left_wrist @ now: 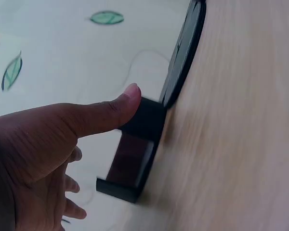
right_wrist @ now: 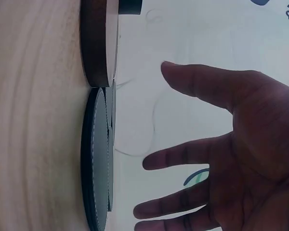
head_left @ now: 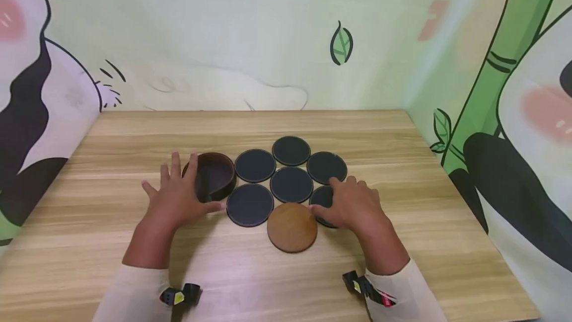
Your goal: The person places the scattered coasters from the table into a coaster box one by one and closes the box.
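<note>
A dark round holder (head_left: 216, 177) with a raised rim stands on the left, its side cutout facing my left thumb in the left wrist view. My left hand (head_left: 176, 198) is spread beside and partly over the holder, fingers straight and holding nothing. Several black round coasters (head_left: 291, 184) lie flat to the right of it, close together. Nearest me lies a brown round coaster (head_left: 292, 227). My right hand (head_left: 353, 202) hovers with spread fingers over the right-hand black coaster (right_wrist: 97, 159), partly covering it in the head view. Nothing is in its grasp.
Everything rests on a light wood-grain table (head_left: 250, 282). Behind it rises a pale wall (head_left: 232, 39) painted with leaves, and panda and bamboo figures flank the sides. Each wrist wears a strap with a small black camera (head_left: 192, 293).
</note>
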Tool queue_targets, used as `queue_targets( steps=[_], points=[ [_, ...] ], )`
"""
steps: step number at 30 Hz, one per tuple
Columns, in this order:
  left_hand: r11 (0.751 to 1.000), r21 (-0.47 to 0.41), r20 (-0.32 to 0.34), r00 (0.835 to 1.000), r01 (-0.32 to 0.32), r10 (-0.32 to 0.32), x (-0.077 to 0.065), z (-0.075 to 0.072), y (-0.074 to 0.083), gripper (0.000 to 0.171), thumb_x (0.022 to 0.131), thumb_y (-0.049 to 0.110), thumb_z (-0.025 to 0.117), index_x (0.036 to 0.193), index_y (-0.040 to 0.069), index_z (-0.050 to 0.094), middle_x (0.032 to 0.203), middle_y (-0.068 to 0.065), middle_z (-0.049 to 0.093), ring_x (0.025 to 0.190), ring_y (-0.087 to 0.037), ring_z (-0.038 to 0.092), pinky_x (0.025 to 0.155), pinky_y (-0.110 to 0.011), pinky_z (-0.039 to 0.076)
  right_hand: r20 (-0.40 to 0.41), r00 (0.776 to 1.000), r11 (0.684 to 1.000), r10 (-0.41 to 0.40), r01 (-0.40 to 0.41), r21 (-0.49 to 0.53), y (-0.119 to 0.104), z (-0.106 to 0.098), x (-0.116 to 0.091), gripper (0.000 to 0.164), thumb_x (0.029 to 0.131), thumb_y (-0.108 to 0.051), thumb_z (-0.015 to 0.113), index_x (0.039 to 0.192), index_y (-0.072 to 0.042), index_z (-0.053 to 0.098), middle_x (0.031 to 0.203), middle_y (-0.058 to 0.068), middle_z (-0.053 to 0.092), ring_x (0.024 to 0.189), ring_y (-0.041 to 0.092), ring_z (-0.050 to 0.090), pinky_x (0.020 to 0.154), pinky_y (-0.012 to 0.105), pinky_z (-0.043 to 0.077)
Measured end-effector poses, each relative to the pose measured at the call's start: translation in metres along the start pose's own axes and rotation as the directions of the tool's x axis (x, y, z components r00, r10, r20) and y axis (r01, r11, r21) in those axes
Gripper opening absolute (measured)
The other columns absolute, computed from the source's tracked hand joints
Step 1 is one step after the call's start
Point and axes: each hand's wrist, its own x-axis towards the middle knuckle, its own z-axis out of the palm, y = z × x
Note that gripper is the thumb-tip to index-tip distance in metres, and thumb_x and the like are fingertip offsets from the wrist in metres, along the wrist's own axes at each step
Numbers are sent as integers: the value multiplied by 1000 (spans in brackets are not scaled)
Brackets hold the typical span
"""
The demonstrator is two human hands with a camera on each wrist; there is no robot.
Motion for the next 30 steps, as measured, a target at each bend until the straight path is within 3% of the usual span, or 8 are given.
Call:
queue_targets(
  steps=[4,8,16,22,30],
  points=[
    [997,-78,49,999,-10,13,7,-3,-15,153,72,67,94,176,10,-1,179,-37,-6,162,-70,5,111,-102,-1,20,1000,1000,-15,15,-9,0,-1,-2,93,89,-71,75,157,-11,58,145,30,64,128,51,64,97,68,58],
    [985,-161,61,995,-66,77,13,-2,-32,158,68,53,103,176,12,-5,181,-32,-1,164,-64,10,112,-101,-3,55,998,1000,-21,22,-21,0,-2,-4,93,86,-70,79,156,-13,60,144,28,67,128,50,66,94,65,60],
    [930,-343,57,985,-131,160,18,2,-61,154,73,32,104,175,10,-9,183,-28,4,168,-57,7,123,-88,-13,105,993,999,-54,54,5,2,1,-6,108,75,-64,93,161,-12,54,147,29,66,130,50,65,94,64,60],
    [929,-341,43,984,-146,171,19,4,-68,147,77,35,101,176,10,-4,182,-25,13,167,-56,13,119,-86,-25,118,991,998,-67,67,4,3,6,-2,109,71,-56,99,157,-7,55,145,28,68,129,51,66,95,63,60],
    [919,-371,55,984,-136,168,20,8,-74,130,85,36,95,177,14,6,183,-23,14,167,-57,13,122,-82,-25,131,989,998,-63,65,-9,0,6,0,105,68,-46,103,158,-13,58,144,27,69,129,49,64,94,63,59]
  ],
)
